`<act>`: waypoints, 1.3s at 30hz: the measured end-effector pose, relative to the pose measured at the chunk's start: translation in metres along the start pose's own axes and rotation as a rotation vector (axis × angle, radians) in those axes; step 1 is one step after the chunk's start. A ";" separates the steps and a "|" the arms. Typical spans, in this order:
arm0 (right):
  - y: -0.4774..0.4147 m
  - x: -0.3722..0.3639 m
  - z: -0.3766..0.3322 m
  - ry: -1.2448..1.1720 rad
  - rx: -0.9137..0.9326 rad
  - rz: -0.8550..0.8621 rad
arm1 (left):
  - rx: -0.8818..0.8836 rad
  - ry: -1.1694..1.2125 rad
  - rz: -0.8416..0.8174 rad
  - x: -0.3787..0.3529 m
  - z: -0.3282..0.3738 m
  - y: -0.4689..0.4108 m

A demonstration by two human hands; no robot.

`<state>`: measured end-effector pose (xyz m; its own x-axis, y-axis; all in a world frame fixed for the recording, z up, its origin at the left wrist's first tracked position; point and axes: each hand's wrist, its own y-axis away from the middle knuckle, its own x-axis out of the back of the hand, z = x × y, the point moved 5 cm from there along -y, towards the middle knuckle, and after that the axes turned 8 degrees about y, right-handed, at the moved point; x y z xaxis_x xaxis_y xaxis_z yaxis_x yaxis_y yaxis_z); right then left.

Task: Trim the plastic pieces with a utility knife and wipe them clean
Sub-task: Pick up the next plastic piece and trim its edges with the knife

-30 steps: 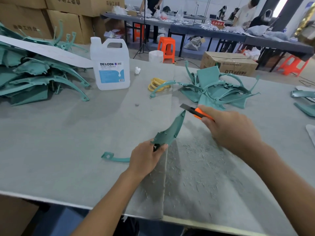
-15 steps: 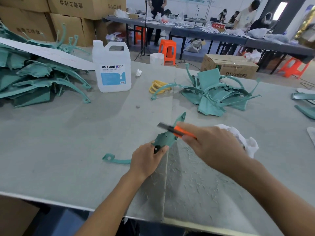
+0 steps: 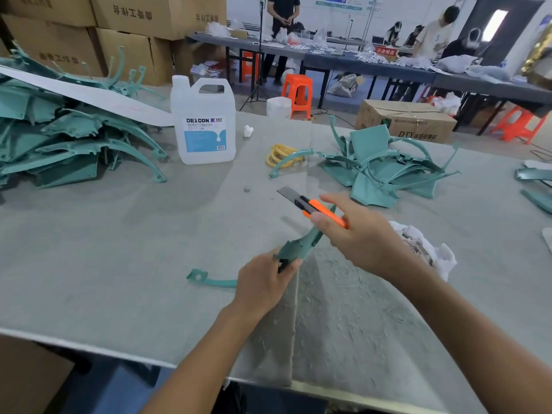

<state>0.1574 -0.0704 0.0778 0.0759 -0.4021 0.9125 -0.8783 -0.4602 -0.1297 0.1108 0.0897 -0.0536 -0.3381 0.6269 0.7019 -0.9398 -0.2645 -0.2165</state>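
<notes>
Honestly, careful: your left hand grip pinches the plastic piece by its low end, mid-frame over the table; right hand grip wraps the utility knife. Blade's out far & the top end's unsupported, so imo one slip sends it twd your left thumb.

The right hand hides part of the utility knife and of the white cloth.

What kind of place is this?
Probably a small factory workshop: heaps of matching green plastic pieces on the work table, stacked cardboard boxes, and other workers at long tables behind.
</notes>
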 end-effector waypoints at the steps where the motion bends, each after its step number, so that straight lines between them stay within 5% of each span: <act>1: -0.003 -0.006 -0.003 -0.020 -0.007 -0.046 | -0.017 0.005 0.000 0.001 0.002 0.001; 7: -0.007 -0.017 0.008 -0.108 -0.097 -0.021 | -0.182 -0.284 0.052 0.021 0.014 0.008; 14: 0.003 -0.037 0.031 -0.370 -0.146 0.046 | -0.012 -0.296 -0.239 0.038 -0.006 -0.007; 24: 0.075 -0.085 0.048 0.053 -0.138 0.014 | 0.028 -0.576 -0.157 0.026 0.001 0.003; 29: 0.087 -0.092 0.039 0.184 -0.131 0.008 | -0.051 -0.454 -0.161 0.016 0.013 0.000; 39: 0.093 -0.092 0.036 0.199 -0.122 -0.009 | 0.008 -0.536 -0.240 0.010 0.030 -0.004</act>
<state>0.0861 -0.1047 -0.0319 0.0002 -0.2284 0.9736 -0.9294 -0.3594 -0.0842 0.1128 0.0753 -0.0248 -0.0412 0.2124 0.9763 -0.9859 -0.1673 -0.0052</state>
